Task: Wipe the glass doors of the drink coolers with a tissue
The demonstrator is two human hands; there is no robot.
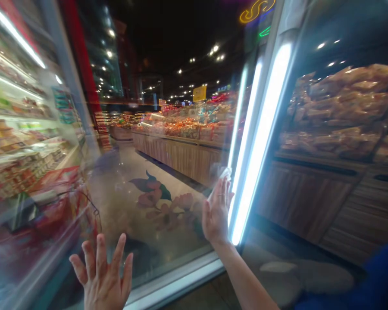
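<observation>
A large glass pane (181,219) with a flower decal (163,198) fills the middle of the head view. My right hand (218,211) is raised against the glass beside its lit right edge, fingers pointing up. Under those fingers is a crumpled white tissue (225,173), mostly hidden by the hand; its exact kind is hard to make out. My left hand (105,275) is at the lower left in front of the pane, fingers spread and holding nothing. Whether its palm touches the glass, I cannot tell.
Bright white light tubes (261,142) run along the frame on the right. A metal bottom rail (181,275) crosses below. Blurred shelves of packaged goods (29,142) line the left. Wooden counters (187,157) heaped with goods stand beyond the glass, and bagged items (339,107) at right.
</observation>
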